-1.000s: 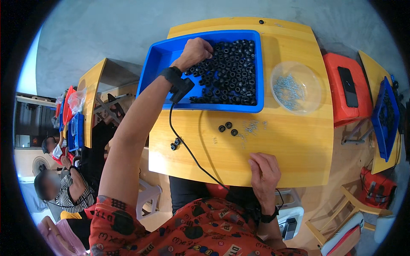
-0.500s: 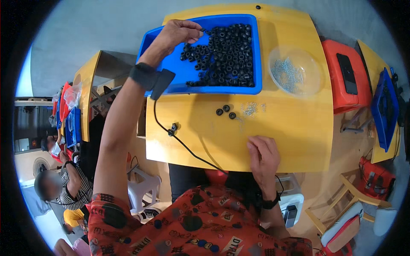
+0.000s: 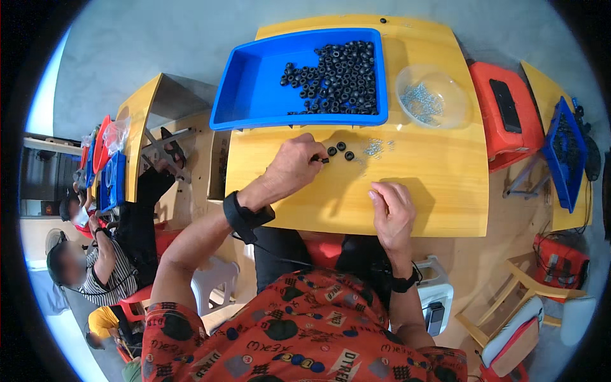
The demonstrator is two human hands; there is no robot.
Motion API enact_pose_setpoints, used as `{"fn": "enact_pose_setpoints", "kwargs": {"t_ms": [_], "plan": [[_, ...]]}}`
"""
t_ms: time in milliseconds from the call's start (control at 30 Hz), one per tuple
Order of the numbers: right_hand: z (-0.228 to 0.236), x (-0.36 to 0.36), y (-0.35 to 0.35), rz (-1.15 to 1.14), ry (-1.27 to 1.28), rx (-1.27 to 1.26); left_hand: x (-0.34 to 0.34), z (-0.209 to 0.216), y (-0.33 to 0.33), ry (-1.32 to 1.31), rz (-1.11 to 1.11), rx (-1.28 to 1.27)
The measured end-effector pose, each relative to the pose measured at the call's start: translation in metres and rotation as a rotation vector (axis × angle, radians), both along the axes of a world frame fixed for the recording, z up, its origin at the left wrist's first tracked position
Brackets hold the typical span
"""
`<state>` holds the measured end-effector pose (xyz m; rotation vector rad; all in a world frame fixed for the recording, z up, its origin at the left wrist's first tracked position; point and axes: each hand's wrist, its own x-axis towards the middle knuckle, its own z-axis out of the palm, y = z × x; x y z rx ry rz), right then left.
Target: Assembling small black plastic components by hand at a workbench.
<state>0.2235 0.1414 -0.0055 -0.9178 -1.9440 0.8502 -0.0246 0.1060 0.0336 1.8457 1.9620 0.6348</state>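
My left hand (image 3: 298,163) is over the table, left of two small black ring-shaped parts (image 3: 340,150). Its thumb and fingers pinch another small black part (image 3: 323,160). Close to the table's front edge rests my right hand (image 3: 392,213), fingers loosely curled and thumb slightly apart, with nothing seen in it. A little pile of small silvery metal pieces (image 3: 374,148) lies beside the black parts. Beyond them, a blue tray (image 3: 251,83) holds many more black parts, heaped toward its right side.
A clear round bowl (image 3: 449,114) of silvery pieces stands right of the tray on the yellow table (image 3: 439,172). One black part (image 3: 383,20) lies at the far edge. Red stool (image 3: 519,134) to the right; other people sit at the left.
My left hand has come back from the tray to the near table, carrying a small black part. My right hand stays near the front edge.
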Motion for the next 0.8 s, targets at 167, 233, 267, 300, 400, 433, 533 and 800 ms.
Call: {"fn": "enact_pose_setpoints", "kwargs": {"t_ms": [167,233,267,300,400,433,533,800], "plan": [[-0.001,0.002,-0.003,0.010,-0.002,-0.043,0.017,-0.008,0.000,0.046,0.009,0.154],[-0.001,0.003,-0.003,0.001,-0.009,-0.029,0.020,-0.003,0.001,0.066,0.008,0.133],[-0.002,0.003,-0.003,0.004,-0.002,-0.028,0.020,-0.001,0.001,0.034,0.023,0.116],[-0.002,0.003,-0.003,0.008,0.004,-0.029,0.019,0.001,0.002,0.001,0.037,0.099],[-0.001,0.001,-0.001,0.019,0.008,-0.028,-0.004,0.019,0.008,0.026,0.058,0.238],[0.000,0.002,-0.001,0.016,0.000,-0.027,-0.008,0.037,0.014,-0.036,0.158,0.177],[-0.001,0.004,0.001,0.001,0.005,-0.021,-0.045,0.074,0.050,-0.067,0.301,0.122],[0.003,0.003,0.001,0.002,-0.024,-0.031,-0.139,0.041,0.137,0.274,0.206,-0.016]]}}
